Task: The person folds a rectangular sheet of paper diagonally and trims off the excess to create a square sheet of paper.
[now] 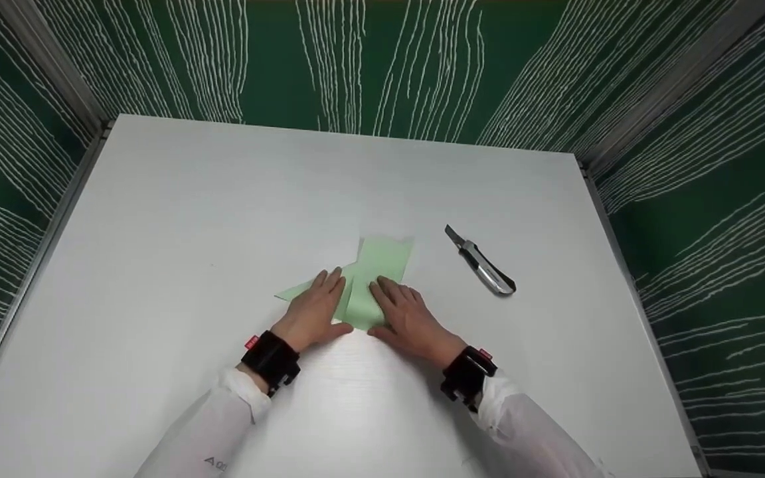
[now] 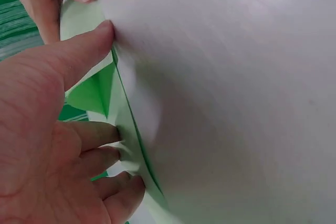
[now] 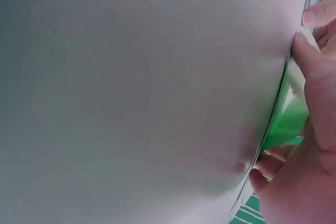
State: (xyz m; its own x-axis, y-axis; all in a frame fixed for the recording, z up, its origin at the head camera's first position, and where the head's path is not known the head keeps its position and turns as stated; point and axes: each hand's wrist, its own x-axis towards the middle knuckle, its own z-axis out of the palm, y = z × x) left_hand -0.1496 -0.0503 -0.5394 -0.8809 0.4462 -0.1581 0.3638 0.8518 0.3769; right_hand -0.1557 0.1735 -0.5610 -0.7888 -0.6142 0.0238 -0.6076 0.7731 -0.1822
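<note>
A folded piece of light green paper (image 1: 382,259) lies flat near the middle of the white table, with one pointed flap sticking out to the left. My left hand (image 1: 313,312) rests on the left flap, fingers fairly straight. On the paper's right side lies my right hand (image 1: 412,322), its fingertips touching the sheet and its thumb at the near edge. The left wrist view shows a raised fold of the green paper (image 2: 94,93) between thumb and fingers of the left hand (image 2: 58,114). In the right wrist view, the right hand (image 3: 315,114) touches the paper's edge, partly cut off by the frame.
A utility knife (image 1: 487,269) with its blade out lies to the right of the paper, blade pointing up and left. The white tabletop (image 1: 190,199) is bordered by metal rails (image 1: 641,305) and green panels (image 1: 276,66) with white lines.
</note>
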